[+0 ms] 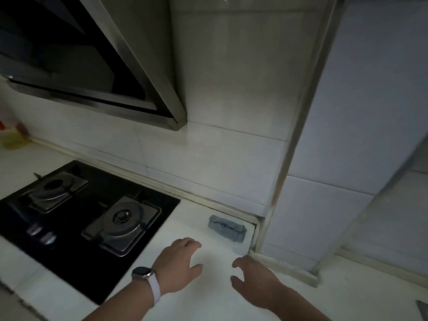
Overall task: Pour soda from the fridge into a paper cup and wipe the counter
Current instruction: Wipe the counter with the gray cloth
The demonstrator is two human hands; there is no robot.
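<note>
Grey cloth (pixel 227 228) lies folded in the back corner of the surface (pixel 190 228), just beyond the left grip (pixel 178 262) and right grip (pixel 252 281), each with fingers apart, holding nothing. Better to take its near edge with 1 hand, avoiding the stove (pixel 88 212).

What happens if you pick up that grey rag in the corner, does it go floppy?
Probably floppy: the grey rag shows creases and folds, so it would likely unfold and dangle. It looks light, being just bunched cloth. Pushed along the counter, it should slide or crumple rather than roll.
</note>
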